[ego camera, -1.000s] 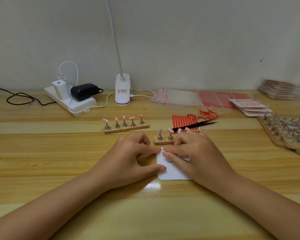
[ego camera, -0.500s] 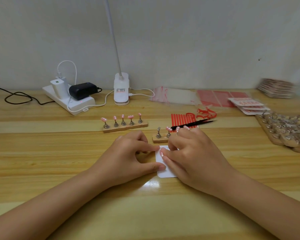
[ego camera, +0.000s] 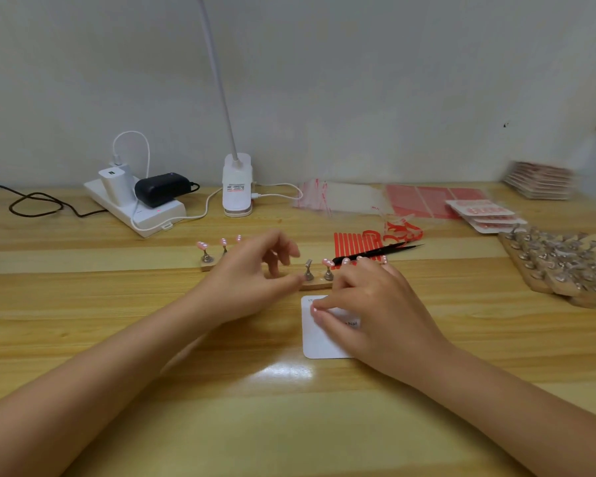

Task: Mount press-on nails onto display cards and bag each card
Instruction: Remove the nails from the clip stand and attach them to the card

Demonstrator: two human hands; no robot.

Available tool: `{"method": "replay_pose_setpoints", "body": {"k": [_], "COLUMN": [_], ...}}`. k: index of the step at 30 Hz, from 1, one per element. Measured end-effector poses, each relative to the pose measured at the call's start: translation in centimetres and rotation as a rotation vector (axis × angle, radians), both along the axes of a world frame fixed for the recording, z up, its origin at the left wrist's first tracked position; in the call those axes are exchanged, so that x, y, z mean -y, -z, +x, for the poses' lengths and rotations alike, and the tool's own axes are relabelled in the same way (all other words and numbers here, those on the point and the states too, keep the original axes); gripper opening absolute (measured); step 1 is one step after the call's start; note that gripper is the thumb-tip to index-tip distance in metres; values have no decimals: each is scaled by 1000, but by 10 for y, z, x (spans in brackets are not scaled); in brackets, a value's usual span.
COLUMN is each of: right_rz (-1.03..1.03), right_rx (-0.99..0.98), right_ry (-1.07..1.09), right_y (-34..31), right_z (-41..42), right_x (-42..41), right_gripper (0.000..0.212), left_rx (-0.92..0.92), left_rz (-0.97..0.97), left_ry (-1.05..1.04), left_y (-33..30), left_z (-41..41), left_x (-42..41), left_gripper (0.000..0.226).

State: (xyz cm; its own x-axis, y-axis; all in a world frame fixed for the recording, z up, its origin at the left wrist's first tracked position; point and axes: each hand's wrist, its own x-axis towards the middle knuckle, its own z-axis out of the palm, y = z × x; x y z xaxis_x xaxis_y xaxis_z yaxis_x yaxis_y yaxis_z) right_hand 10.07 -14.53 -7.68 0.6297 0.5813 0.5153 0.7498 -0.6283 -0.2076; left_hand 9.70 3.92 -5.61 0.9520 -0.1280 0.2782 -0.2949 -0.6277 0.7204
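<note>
A white display card (ego camera: 319, 339) lies flat on the wooden table (ego camera: 117, 321). My right hand (ego camera: 369, 311) rests on it, its fingertips pressing near the card's upper left part. Just behind the card stands a small wooden nail holder (ego camera: 315, 286) with metal stands; one stand carries a pink nail (ego camera: 327, 262), one is bare. My left hand (ego camera: 252, 273) hovers with loosely spread fingers, its thumb tip near the bare stand, holding nothing I can see. It partly hides a second wooden holder (ego camera: 207, 268) with pink nails (ego camera: 202, 245).
Black tweezers (ego camera: 379, 251) lie on a red striped sheet (ego camera: 355, 242). Clear bags (ego camera: 341, 197), red sheets (ego camera: 427, 199) and bagged cards (ego camera: 482, 211) lie at the back right. Many metal stands on wooden strips (ego camera: 561, 266) fill the right. A power strip (ego camera: 141, 208) and lamp base (ego camera: 237, 187) stand at the back.
My left hand has let go of the card's left edge and lifted toward the nail holders. The right hand stays on the card, shifted slightly right.
</note>
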Motion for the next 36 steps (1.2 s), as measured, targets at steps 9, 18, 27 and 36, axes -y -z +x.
{"method": "replay_pose_setpoints", "body": {"k": [9,18,27,36], "right_rz": [96,204,-68,-99], "right_rx": [-150,-2,134,185], "right_ry": [-42,2,36,34], "right_y": [4,-9,-24,-23], "right_z": [3,10,35,36], "right_x": [3,7,16,16], "right_gripper": [11,16,14,13], "left_rx": [-54,-12,-27,-21], "left_rz": [-72,-139,-150,-149], "left_ry": [-30,-64,-78,-76], "left_y": [11,15,16,17], "left_z": [25,22,22,23], "left_x": [32,32,34,34], "left_gripper": [16,26,15,11]}}
